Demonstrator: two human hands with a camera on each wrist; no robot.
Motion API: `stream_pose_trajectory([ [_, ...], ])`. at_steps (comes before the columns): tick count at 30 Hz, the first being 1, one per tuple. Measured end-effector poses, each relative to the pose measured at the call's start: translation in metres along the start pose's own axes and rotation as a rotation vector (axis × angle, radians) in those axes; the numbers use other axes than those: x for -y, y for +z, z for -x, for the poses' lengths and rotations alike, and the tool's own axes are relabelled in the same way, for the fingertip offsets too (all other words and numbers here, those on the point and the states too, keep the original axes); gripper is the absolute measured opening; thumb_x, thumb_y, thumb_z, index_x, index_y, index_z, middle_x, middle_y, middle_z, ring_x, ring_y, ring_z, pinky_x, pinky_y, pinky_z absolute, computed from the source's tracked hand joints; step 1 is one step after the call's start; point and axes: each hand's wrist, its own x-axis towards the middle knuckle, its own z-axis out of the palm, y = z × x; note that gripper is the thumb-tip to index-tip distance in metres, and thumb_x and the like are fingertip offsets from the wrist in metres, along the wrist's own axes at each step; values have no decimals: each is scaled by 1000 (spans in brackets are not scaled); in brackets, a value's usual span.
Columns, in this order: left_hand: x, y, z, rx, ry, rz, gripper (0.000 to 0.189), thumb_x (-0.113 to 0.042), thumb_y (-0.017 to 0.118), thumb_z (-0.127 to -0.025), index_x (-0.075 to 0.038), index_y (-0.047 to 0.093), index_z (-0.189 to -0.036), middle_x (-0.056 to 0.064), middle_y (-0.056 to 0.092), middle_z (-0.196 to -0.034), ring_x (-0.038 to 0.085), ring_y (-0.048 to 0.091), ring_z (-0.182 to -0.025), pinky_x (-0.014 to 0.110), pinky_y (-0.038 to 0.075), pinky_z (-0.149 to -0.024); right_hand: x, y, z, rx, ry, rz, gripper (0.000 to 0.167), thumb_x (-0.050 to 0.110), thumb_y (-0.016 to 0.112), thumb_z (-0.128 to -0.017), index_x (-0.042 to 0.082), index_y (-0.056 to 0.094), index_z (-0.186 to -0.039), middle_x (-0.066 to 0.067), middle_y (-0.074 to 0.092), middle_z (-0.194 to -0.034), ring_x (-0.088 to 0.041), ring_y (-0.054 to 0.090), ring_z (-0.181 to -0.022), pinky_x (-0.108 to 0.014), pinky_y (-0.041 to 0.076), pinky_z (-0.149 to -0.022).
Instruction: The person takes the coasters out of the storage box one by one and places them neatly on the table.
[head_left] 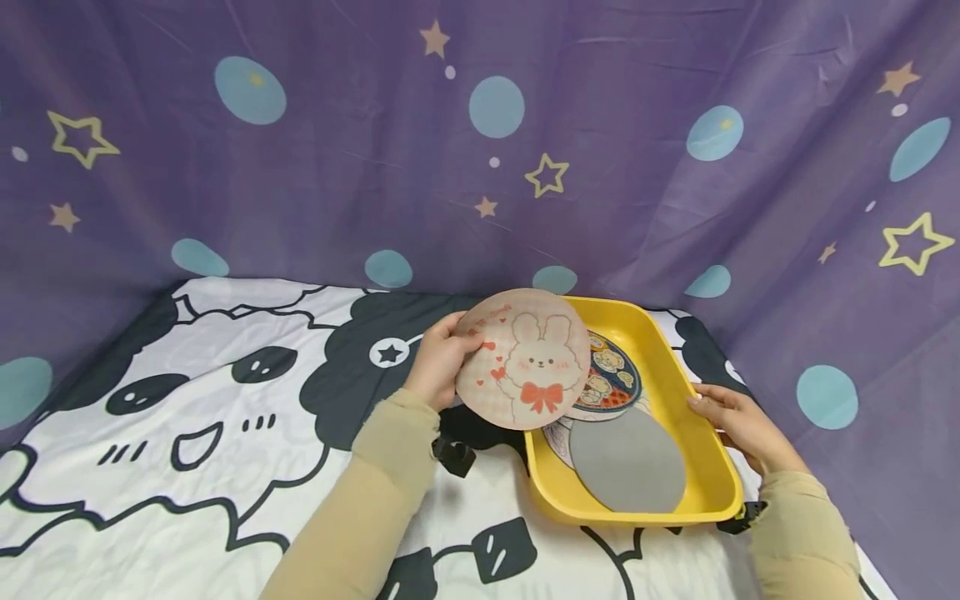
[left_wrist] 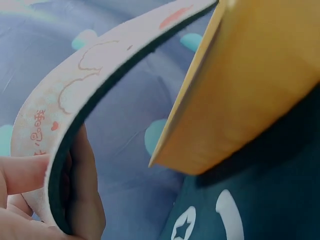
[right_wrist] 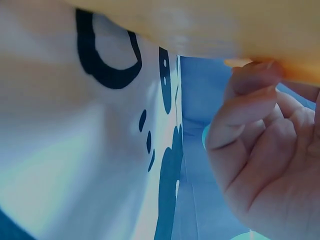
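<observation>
can't pin down the room tbh but it looks kinda homey, with that purple star-print curtain point(head_left: 337, 167) hanging behind and a cartoon-print cloth point(head_left: 262, 442) spread out in front

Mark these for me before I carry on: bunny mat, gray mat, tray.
Bunny mat point(head_left: 525, 362): head view, middle of its printed face.
Gray mat point(head_left: 628, 463): head view, middle of its plain upper side.
Tray point(head_left: 703, 473): head view, bare yellow inside, beside the gray mat.
</observation>
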Motion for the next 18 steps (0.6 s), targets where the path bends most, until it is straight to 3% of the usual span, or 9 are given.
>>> stream_pose_trajectory([
  [9,8,-29,3,-41,-4,38,42,0,53,-97,-6,53,-139,12,58,-123,13,65,-90,26,56,-77,-8,-1,-1,31,-53,-49,63,30,51,-104,-11,31,-148,14,69,-104,-3,67,-90,-26,57,-79],
  [18,16,-43,2,-77,-10,59,46,0,52,-98,-6,48,-143,9,57,-122,10,64,-90,24,56,-79,-11,-4,-3,40,-85,-79,62,26,50,-104,-13,29,-148,18,69,-101,-3,68,-90,-25,58,-78],
])
